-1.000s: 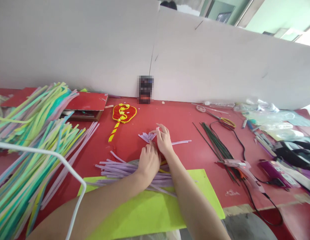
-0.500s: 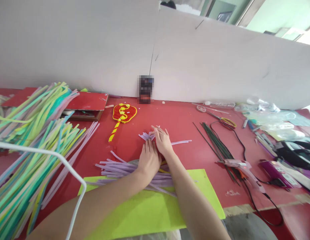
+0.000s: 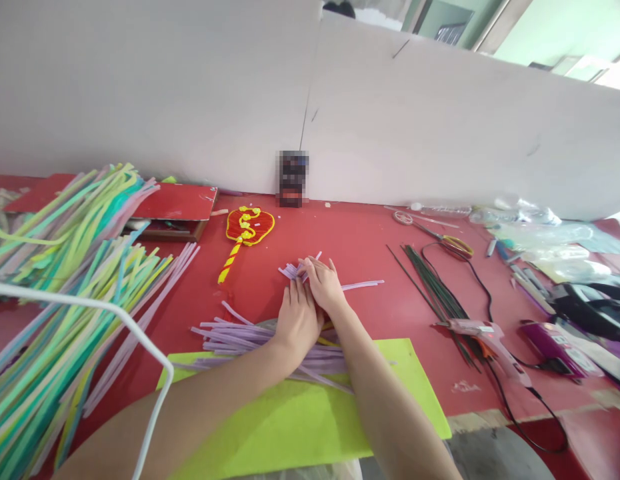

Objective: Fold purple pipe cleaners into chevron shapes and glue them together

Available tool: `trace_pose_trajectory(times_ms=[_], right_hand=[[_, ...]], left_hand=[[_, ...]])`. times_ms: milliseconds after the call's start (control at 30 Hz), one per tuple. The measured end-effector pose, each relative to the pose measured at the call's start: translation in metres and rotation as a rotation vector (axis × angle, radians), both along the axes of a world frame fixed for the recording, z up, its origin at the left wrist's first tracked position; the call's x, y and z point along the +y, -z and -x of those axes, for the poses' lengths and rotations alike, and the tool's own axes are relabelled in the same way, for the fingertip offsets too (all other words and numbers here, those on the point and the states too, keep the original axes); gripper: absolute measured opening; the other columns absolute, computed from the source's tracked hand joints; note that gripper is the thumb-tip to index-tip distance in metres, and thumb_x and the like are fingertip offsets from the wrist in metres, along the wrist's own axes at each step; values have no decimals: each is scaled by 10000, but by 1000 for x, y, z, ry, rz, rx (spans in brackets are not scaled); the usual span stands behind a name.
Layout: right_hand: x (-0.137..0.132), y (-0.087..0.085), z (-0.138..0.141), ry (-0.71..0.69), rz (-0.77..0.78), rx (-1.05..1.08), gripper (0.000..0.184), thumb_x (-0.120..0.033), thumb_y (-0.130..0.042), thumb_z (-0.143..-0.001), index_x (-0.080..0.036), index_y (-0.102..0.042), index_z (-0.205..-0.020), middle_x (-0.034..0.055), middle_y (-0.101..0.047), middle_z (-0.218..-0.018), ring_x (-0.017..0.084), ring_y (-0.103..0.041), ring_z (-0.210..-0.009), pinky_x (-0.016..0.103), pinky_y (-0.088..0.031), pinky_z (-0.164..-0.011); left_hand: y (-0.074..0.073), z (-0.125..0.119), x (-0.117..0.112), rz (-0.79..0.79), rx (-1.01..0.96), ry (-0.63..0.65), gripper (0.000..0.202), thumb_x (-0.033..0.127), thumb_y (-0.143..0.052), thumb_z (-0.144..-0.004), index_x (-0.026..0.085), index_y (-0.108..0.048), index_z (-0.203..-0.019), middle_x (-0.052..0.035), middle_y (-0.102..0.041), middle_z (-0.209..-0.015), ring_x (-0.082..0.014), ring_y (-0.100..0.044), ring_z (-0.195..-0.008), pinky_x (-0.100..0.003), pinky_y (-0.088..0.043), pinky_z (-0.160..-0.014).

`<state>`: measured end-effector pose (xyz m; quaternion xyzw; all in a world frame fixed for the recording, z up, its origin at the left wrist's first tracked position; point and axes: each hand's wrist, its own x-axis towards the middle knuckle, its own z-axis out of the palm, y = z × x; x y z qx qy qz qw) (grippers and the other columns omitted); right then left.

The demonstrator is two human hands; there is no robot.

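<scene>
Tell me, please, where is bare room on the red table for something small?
The widest nearly bare patch of red table lies beyond the right hand, between the fan and the scissors. A smaller one lies between the right forearm and the green sticks. Crowded: the left, with colored strips, and the right, around the glue gun.

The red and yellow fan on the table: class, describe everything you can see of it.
The fan has a red, ribbed-looking face, a yellow edging and a curling yellow line with flower-like shapes. Its handle is yellow, banded with red. The material looks cord-like, but too small to be sure. It lies on the red table, handle toward the camera, left of the left hand and the right hand, touching neither.
</scene>
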<state>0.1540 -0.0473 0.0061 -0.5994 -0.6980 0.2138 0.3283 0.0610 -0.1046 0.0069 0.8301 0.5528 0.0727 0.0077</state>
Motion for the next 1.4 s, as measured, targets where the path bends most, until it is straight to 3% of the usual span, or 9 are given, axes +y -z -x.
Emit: trace_pose_trajectory(times_ms=[433,767,1233,1400], right_hand=[[-1,-1,1,6,-23,-37,489,-382,-228,-975,-243,-681,-855,24,-695,-1043,166,-544,-1155,455,-89,-1117],[-1,-2,1,5,-23,-31,490,-373,-238,-975,-234,-680,-816,25,-700,-993,165,-565,-1120,456,-105,-1114],[0,-1,0,8,6,-37,477,-374,-240,-974,-260,-700,-920,21,-667,-1132,177,-499,-1218,462,-101,-1121],[1,0,-2,14,-29,5,519,-383,-216,-973,-258,-706,-856,14,-632,-1197,171,-472,-1237,435,-120,-1120]], left_hand=[[-8,2,1,39,13,-23,624,315,-410,-854,-79,-386,-1336,-289,-406,-1389,-366,-355,-1324,-465,-254,-1097],[-9,2,1,17,45,-4,611,309,-407,-851,-81,-406,-1321,-296,-423,-1372,-369,-375,-1311,-480,-265,-1084],[-6,3,2,1,-4,4,601,306,-413,-836,-89,-438,-1287,-309,-458,-1337,-371,-398,-1288,-482,-245,-1082],[-5,3,2,-9,2,-2,598,306,-407,-847,-78,-426,-1305,-298,-457,-1345,-369,-390,-1296,-491,-240,-1085]])
